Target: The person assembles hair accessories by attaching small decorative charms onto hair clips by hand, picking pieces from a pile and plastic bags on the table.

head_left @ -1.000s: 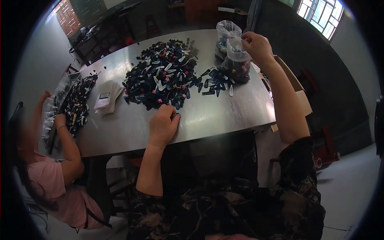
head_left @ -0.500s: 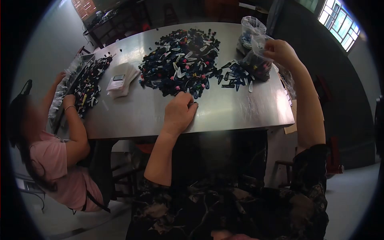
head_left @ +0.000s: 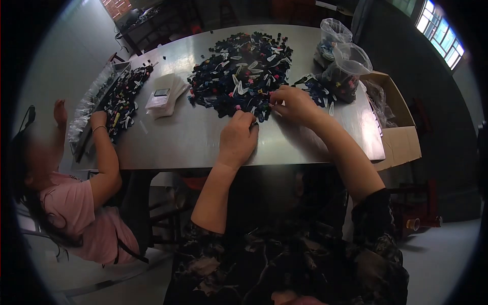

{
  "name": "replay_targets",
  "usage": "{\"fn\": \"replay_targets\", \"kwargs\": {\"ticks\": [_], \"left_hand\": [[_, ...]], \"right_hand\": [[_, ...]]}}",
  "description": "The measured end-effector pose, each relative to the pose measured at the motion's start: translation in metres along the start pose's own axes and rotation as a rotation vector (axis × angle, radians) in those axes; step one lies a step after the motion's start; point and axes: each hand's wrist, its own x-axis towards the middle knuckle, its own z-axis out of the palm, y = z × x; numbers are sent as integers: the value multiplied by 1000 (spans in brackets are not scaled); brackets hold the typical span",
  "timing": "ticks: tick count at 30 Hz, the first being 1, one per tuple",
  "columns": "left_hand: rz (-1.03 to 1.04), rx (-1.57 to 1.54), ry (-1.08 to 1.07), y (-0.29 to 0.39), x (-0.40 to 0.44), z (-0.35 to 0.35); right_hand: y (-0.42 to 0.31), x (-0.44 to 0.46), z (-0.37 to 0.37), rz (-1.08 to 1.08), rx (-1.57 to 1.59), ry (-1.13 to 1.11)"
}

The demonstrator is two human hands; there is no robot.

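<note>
A large heap of small hair clips (head_left: 239,76), mostly dark with white, pink and other colours among them, lies on the metal table. At its front edge rests my left hand (head_left: 237,140), fingers curled in, with a small dark item at the fingertips that I cannot make out. Just to the right, my right hand (head_left: 300,105) bends thumb and fingers together at the heap's edge; what they pinch is hidden. Beyond that hand lies a smaller group of dark snap clips (head_left: 321,92), partly covered by it. An open clear plastic bag (head_left: 346,76) with clips inside stands behind them.
A second clear bag (head_left: 333,38) stands farther back. Clear packets (head_left: 168,94) are stacked left of the heap. At the far left a co-worker in a pink shirt (head_left: 71,203) sits by another clip pile (head_left: 127,96) and a tray. A cardboard box (head_left: 399,137) stands beyond the table's right edge.
My right hand has come away from the clear bag, moving left and down to the heap's front edge. My left hand stays by the heap. The co-worker's far hand has lifted off the tray.
</note>
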Motion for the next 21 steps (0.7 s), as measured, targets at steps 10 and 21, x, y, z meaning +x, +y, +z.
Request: {"fn": "replay_targets", "kwargs": {"ticks": [10, 21], "left_hand": [[-27, -7, -22, 1, 0, -2], [41, -18, -12, 2, -1, -3]], "right_hand": [[-7, -12, 12, -159, 114, -118], [-17, -27, -82, 100, 79, 370]]}}
